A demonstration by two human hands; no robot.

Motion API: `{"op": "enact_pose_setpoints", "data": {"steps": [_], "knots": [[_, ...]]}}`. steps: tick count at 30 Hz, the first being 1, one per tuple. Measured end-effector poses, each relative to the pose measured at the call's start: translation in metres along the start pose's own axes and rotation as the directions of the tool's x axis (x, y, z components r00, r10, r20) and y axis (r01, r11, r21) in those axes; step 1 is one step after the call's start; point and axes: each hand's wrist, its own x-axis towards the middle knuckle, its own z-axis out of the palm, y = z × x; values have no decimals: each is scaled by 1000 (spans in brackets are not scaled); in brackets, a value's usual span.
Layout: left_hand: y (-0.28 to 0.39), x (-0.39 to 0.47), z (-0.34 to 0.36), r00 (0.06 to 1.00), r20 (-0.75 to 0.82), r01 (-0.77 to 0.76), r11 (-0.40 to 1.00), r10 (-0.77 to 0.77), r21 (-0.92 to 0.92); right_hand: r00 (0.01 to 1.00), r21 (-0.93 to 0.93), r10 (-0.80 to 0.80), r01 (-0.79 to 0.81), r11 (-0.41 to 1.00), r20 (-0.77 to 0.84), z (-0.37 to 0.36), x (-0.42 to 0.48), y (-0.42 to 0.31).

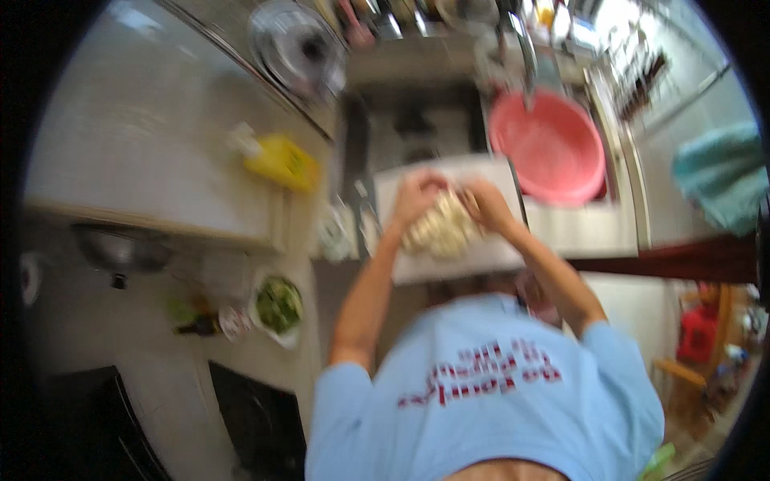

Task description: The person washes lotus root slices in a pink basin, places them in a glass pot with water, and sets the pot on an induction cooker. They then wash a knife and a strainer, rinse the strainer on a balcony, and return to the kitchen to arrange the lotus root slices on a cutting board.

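Observation:
A pile of pale, cut food pieces [444,228] lies on a white cutting board [415,267] in front of me. At the pile's far left side my left hand [418,195] touches it with bent fingers. My right hand [486,204] curves in at the far right side of the pile. Motion blur hides whether either hand grips any pieces. The board sits over the near edge of a dark sink basin [385,138].
A pink plastic basin [547,150] stands under the faucet [528,54], right of the board. Left are a yellow packet [283,163] and a bowl of green vegetables [278,305]. A metal wok [123,249] sits farther left. A teal cloth [722,177] hangs right.

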Motion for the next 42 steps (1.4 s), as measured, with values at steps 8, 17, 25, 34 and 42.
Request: {"op": "enact_pose_setpoints", "data": {"steps": [8,17,25,34,42], "knots": [[109,-8,-80,937,136,-319,630,321,709,982,-36,-184,183,982,-38,-36,15,-4],[353,57,-188,722,-5,-23,31,692,999,998,5,-70,70,998,0,-86,11,-9],[535,114,-224,360,537,455,-646,763,613,998,107,-37,42,993,-50,-91,10,-8],[564,158,-238,454,268,458,-480,850,749,989,228,-59,89,970,-134,-126,13,-15],[559,158,-260,373,103,496,-292,922,818,865,-72,-395,393,917,-310,-238,100,-110]]}}
